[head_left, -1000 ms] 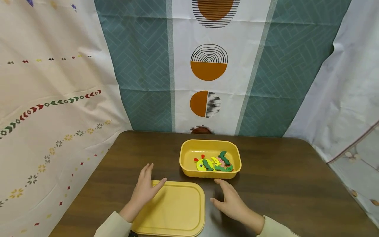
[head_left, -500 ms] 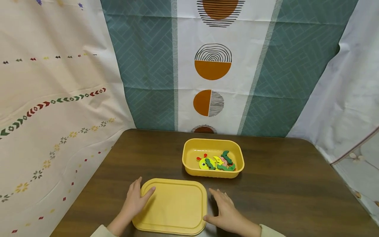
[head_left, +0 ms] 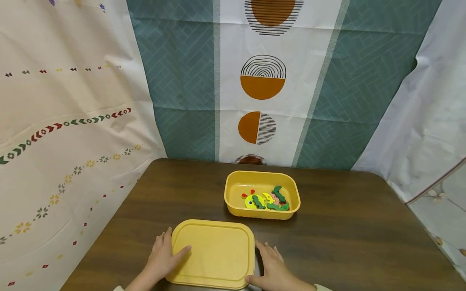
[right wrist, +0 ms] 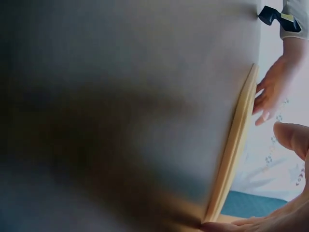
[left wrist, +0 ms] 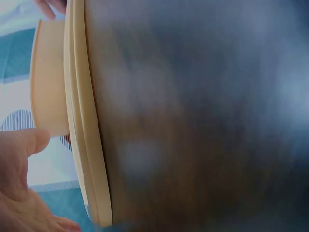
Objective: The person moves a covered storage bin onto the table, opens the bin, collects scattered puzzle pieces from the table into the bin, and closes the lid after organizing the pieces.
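A yellow, rounded rectangular lid (head_left: 214, 254) lies flat on the brown table. My left hand (head_left: 160, 256) is at its left edge, fingers extended and thumb over the top. In the left wrist view, the left thumb (left wrist: 36, 140) stands clear of the lid's rim (left wrist: 87, 116). On the opposite side is my right hand (head_left: 273, 264), its thumb above the near right corner. In the right wrist view, a fingertip of the right hand meets the lid's edge (right wrist: 231, 145), while the thumb (right wrist: 292, 137) stays apart from it. Neither hand curls round the lid.
Behind the lid stands a yellow open box (head_left: 262, 212) holding several flat colored pieces, among them a yellow round face (head_left: 250, 202) and green curved pieces (head_left: 278, 195). The brown table (head_left: 349, 230) meets hanging cloths at its back and sides.
Both hands have come down and back from above the table to the two sides of the lid. The view has shifted slightly. Box and pieces lie as before.
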### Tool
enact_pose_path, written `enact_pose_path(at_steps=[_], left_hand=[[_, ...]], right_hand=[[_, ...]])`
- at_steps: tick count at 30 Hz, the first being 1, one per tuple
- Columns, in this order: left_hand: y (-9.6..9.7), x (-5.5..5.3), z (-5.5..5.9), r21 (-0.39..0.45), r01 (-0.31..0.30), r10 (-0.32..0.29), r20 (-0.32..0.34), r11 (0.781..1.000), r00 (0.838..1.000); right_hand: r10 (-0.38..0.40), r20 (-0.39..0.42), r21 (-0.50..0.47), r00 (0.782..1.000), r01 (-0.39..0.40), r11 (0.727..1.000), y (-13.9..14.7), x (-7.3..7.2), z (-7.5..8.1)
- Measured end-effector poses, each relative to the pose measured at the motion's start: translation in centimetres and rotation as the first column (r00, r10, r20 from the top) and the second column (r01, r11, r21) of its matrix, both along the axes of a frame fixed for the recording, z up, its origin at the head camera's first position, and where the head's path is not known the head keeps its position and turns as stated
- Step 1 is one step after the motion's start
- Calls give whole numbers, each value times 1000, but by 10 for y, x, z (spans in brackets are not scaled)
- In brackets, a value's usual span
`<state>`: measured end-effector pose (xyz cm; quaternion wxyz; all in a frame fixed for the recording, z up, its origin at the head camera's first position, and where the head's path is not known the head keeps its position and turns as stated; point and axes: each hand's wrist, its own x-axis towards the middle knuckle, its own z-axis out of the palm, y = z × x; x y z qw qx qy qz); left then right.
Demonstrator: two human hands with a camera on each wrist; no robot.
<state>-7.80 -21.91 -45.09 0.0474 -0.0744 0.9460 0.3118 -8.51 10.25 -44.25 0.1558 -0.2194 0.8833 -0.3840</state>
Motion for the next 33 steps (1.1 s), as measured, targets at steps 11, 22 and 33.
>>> enact_pose_path(at_steps=[11, 22, 33], left_hand=[[11, 17, -7, 89, 3, -8, 50, 996, 999], [10, 14, -6, 151, -4, -6, 61, 989, 998], [1, 10, -1, 269, 48, -74, 89, 962, 993]], right_hand=[[40, 128, 42, 991, -46, 998, -3, 6, -10], [-76, 274, -116, 959, 112, 987, -2, 9, -13], [13, 217, -257, 976, 44, 965, 1, 9, -14]])
